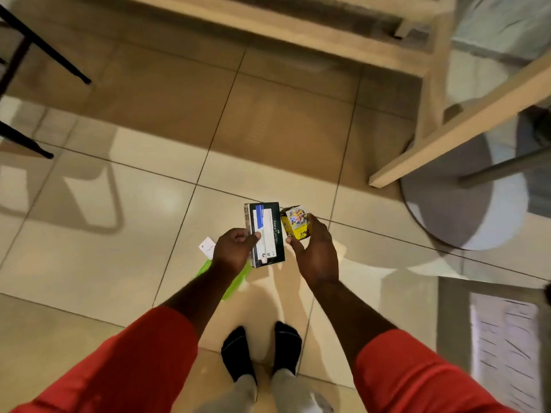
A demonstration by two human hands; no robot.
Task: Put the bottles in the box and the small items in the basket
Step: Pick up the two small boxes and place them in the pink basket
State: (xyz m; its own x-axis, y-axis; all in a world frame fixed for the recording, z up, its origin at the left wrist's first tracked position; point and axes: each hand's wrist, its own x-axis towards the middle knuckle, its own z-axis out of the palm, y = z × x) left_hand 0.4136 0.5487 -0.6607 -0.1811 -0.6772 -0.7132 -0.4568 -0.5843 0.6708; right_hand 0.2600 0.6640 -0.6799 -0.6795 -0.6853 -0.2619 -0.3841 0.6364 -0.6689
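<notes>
The left hand (235, 248) grips a dark Faber-Castell box (266, 234) by its long edge; the right hand (313, 248) pinches a small yellow carton (296, 223). Both are held above the tiled floor (119, 248) and look light, stiff, crushable cardboard, best held by their sides.

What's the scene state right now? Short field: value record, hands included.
left hand: grips dark Faber-Castell box
right hand: holds small yellow box
floor: green plastic item and white card, both partly hidden behind the left hand
bottles: none in view
</notes>
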